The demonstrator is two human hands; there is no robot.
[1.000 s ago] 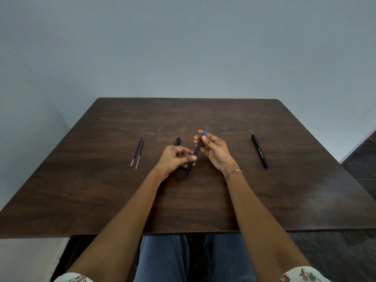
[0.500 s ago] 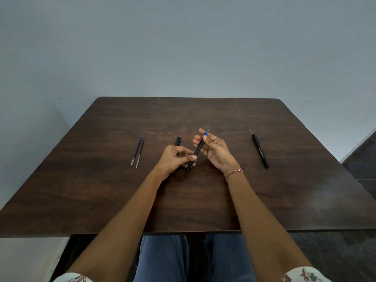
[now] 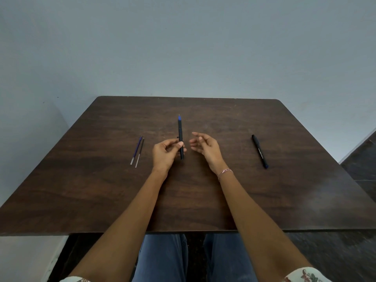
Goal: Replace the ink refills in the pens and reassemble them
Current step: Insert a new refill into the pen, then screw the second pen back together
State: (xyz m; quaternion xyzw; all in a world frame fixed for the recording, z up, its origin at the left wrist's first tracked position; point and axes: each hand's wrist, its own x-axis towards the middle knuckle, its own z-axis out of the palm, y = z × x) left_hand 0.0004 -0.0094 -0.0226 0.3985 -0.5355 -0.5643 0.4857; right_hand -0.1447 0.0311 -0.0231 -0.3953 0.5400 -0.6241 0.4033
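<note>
My left hand [image 3: 165, 152] pinches the lower part of a black pen with a blue tip [image 3: 180, 135], holding it nearly upright above the dark wooden table [image 3: 203, 200]. Just to the right of the pen my right hand [image 3: 205, 147] hovers with fingers relaxed and holds nothing. A small dark part shows behind the pen at my left fingers; I cannot tell what it is. Two thin refills [image 3: 137, 151], one blue and one dark, lie side by side left of my left hand. A second black capped pen [image 3: 259, 151] lies at the right of the table.
The table's rounded far edge meets a plain grey wall. Its near edge runs above my lap. Dark floor tiles [image 3: 362, 159] show past the right edge.
My right hand has let go of the pen and drawn a little to the right. My left hand has swung the pen from a slant to nearly upright, tip away from me.
</note>
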